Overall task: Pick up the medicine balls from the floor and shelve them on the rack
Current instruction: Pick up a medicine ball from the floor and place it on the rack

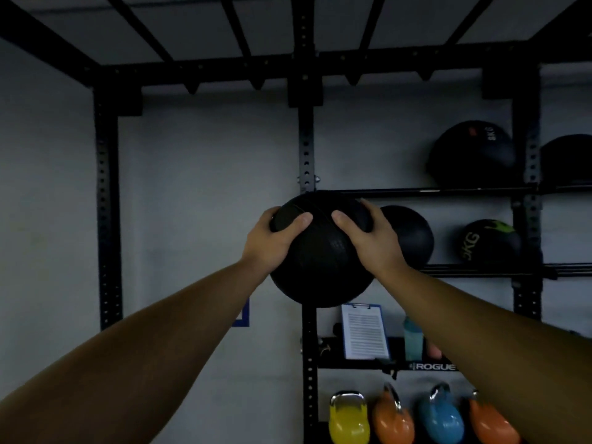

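Observation:
I hold a black medicine ball (322, 261) out at arm's length in front of the black steel rack (307, 149). My left hand (272, 241) grips its left side and my right hand (371, 238) grips its right side, thumbs over the top. The ball sits in front of the rack's centre upright, level with the middle shelf rails (480, 270). On that shelf rest a plain black ball (413, 235), partly hidden behind my right hand, and a black ball with green print (490, 241). The upper shelf (416, 191) carries a large black ball (471, 155).
Another dark ball (567, 161) shows at the right edge. Below the balls a tray holds a blue clipboard (365, 331) and a teal bottle (413, 341). Yellow (349, 418), orange (392, 418) and blue (442, 415) kettlebells line the bottom. The left rack bay opens onto a bare grey wall (205, 187).

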{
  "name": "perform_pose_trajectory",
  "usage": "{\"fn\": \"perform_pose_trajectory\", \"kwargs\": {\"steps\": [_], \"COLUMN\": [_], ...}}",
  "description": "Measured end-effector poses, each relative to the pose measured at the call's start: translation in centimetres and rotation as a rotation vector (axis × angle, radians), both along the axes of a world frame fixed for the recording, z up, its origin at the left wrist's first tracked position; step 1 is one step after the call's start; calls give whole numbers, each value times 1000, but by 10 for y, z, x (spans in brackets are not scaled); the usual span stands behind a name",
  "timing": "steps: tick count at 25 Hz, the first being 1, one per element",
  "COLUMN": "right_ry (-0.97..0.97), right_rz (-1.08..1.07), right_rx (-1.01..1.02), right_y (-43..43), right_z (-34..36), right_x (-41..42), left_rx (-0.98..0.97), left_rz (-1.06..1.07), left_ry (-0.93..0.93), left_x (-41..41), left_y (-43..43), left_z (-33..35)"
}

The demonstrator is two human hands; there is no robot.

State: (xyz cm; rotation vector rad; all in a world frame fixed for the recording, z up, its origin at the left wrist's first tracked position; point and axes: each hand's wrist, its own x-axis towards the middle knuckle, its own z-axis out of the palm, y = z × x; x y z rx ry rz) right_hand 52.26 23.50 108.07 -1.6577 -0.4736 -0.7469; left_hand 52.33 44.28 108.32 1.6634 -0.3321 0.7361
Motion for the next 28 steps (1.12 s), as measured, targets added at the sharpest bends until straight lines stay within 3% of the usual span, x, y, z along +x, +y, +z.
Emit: {"fn": "perform_pose_trajectory", "kwargs": {"steps": [13, 23, 28], "right_ry": [-56, -251, -323], "right_rz": [-206, -270, -138], "right_rx": [42, 5, 118], "right_y": [-77, -87, -94], "right_z": [20, 161, 216], "right_x": [260, 454, 542], "left_rx": [28, 0, 15], "left_rz": [-180, -188, -95], "left_ry": [-61, -204, -241], "left_x": [297, 494, 561], "left_y": [-84, -94, -101], "left_z": [29, 168, 231]}}
